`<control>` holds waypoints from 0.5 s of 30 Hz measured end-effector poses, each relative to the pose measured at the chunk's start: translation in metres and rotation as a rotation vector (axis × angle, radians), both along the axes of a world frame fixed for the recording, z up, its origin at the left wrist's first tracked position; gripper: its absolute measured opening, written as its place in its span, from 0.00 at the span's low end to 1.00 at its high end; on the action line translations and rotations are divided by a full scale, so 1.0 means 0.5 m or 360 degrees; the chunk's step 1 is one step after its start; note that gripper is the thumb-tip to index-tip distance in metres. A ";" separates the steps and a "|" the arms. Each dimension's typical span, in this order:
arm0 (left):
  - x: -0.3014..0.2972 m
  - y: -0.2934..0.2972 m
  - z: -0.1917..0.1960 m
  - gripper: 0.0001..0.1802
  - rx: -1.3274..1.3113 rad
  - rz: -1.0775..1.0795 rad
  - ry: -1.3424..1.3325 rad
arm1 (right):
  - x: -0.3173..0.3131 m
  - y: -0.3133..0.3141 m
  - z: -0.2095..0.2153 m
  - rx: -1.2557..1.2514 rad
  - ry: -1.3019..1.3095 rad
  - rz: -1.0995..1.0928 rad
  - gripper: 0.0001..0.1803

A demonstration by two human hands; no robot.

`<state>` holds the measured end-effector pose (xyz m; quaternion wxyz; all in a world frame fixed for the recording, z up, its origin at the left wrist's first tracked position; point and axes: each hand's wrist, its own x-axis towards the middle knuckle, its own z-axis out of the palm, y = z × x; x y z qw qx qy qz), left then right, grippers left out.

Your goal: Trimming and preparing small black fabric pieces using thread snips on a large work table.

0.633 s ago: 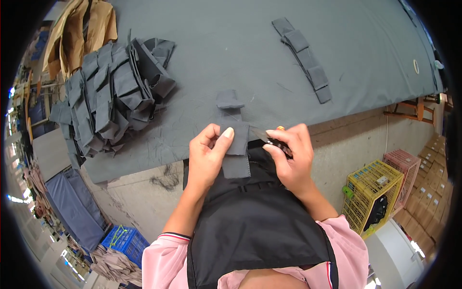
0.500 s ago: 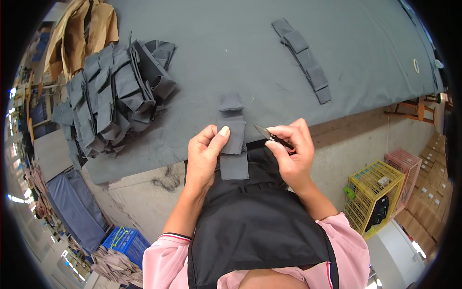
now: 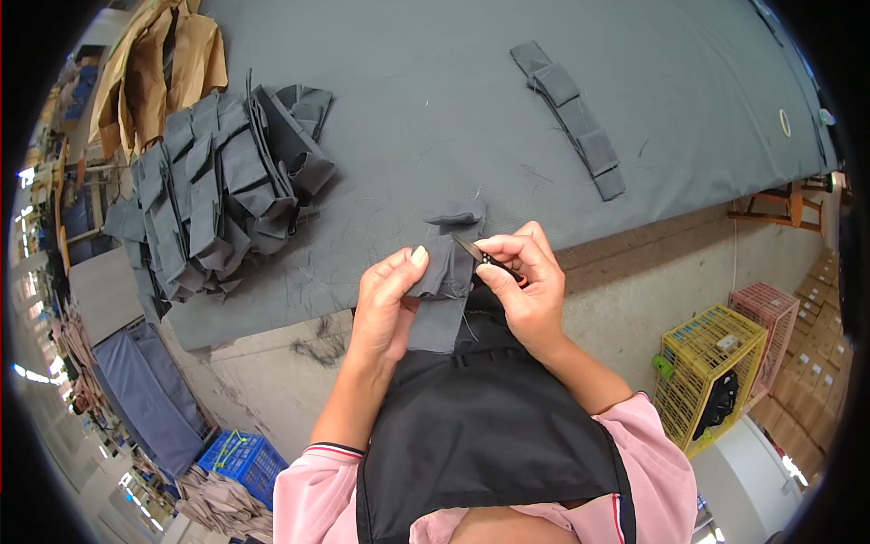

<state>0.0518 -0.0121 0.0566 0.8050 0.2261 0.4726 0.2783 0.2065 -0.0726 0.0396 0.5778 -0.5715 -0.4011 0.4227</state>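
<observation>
My left hand pinches a dark grey fabric strip with folded, stitched flaps at the near table edge. My right hand grips black-handled thread snips, their blades against the strip's right side, where loose threads hang. The far end of the strip rests on the table's grey cover; the near end hangs over my black apron. At the upper right lies a similar flapped strip, apart from both hands. A large heap of such strips is on the left.
Brown paper sits behind the heap. Loose threads are scattered over the grey table cover. Below the table stand a blue crate on the left, and a yellow crate and a pink crate on the right.
My right hand has moved left, bringing the snips from beside the strip onto its edge. My left hand has tilted the strip, and its flap has turned.
</observation>
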 end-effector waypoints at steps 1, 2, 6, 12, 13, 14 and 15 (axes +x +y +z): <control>-0.002 -0.001 -0.003 0.15 0.0028 -0.0027 -0.0032 | -0.001 -0.001 -0.003 0.0002 0.0001 0.0001 0.11; -0.002 -0.003 -0.004 0.15 0.0030 -0.0027 -0.0031 | -0.003 -0.004 -0.007 -0.0020 0.0086 -0.0023 0.11; 0.001 -0.009 0.003 0.09 0.0153 0.0081 0.0094 | 0.005 -0.013 0.013 -0.0055 0.0224 -0.0104 0.13; 0.023 0.009 0.002 0.15 0.0479 0.0051 0.0402 | 0.007 0.038 0.039 0.0107 -0.0800 0.0277 0.23; 0.021 0.006 -0.003 0.16 0.0448 0.0014 0.0406 | 0.002 0.050 0.022 0.0160 -0.0717 0.0248 0.21; 0.017 0.000 -0.003 0.16 0.0439 0.0015 0.0409 | 0.000 0.057 0.008 0.0212 -0.0633 0.0221 0.19; 0.014 -0.001 -0.004 0.16 0.0371 -0.0013 0.0355 | 0.001 0.061 0.005 0.0207 -0.0624 0.0211 0.11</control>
